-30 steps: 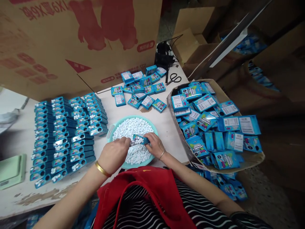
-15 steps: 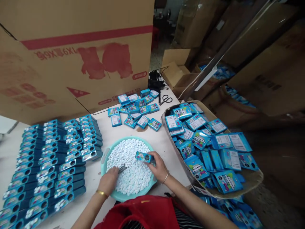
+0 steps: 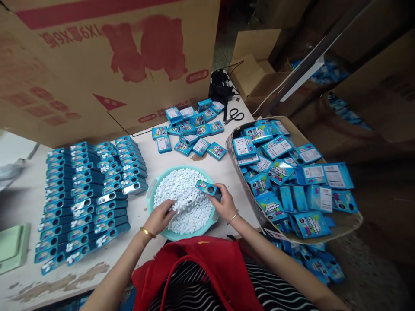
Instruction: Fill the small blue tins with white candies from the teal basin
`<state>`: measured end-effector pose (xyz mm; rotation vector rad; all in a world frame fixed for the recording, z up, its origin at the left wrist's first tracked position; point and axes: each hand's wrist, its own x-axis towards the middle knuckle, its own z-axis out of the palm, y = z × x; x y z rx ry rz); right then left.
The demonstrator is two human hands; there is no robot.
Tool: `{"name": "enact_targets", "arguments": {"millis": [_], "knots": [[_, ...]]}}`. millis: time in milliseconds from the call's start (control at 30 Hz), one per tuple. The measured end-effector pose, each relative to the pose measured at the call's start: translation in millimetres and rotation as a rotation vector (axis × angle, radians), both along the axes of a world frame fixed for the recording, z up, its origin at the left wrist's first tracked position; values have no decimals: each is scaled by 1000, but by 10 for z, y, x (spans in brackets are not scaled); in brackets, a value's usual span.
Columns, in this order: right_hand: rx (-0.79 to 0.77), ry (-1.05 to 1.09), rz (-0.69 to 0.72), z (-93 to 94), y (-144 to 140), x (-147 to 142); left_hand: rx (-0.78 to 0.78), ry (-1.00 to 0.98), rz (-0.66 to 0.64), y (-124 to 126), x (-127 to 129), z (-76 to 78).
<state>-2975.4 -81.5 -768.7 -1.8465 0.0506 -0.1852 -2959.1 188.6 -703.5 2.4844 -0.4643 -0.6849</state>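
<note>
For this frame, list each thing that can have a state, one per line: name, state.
Left hand: in the basin, fingers on the white tablets.
Right hand: holding a blue case over the basin.
Basin: full of tablets.
Rows of cases: lined up on the table.
Scissors: lying flat.
Basket: heaped with blue cartons.

You are seated in a small packing workshop or warehouse. Printed cardboard cartons (image 3: 106,65) wall in your worn white table (image 3: 29,203), and more brown boxes (image 3: 256,65) crowd the concrete floor. Blue candy boxes lie in rows (image 3: 87,194) on your left, a basket (image 3: 343,224) heaped with flat packs (image 3: 292,172) sits on your right, and a teal basin (image 3: 181,233) of white tablets (image 3: 184,194) faces you.
</note>
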Motion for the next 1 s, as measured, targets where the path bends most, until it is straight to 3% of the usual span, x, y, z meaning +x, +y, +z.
{"name": "enact_targets", "arguments": {"millis": [100, 200, 467, 567, 633, 733, 800, 900, 1000], "knots": [[-111, -124, 112, -6, 68, 1, -15, -74, -35, -14, 39, 379], [-194, -222, 191, -10, 162, 4, 74, -109, -130, -118, 100, 652], [-277, -317, 244, -2, 295, -13, 636, -165, -362, -761, 148, 1237], [-259, -312, 236, -19, 299, -18, 717, -157, -396, -955, 122, 1410], [-234, -295, 229, -35, 287, -20, 695, -158, -397, -937, 119, 1437], [-186, -266, 207, -56, 243, -26, 589, -187, -294, -645, 143, 1286], [-149, -235, 180, -60, 197, -30, 555, -174, -180, -346, 158, 1044], [-92, -155, 125, -38, 115, -27, 566, -47, -62, 10, 128, 507], [-50, -85, 75, 4, 46, -7, 457, 70, 3, 28, 49, -92]]}}
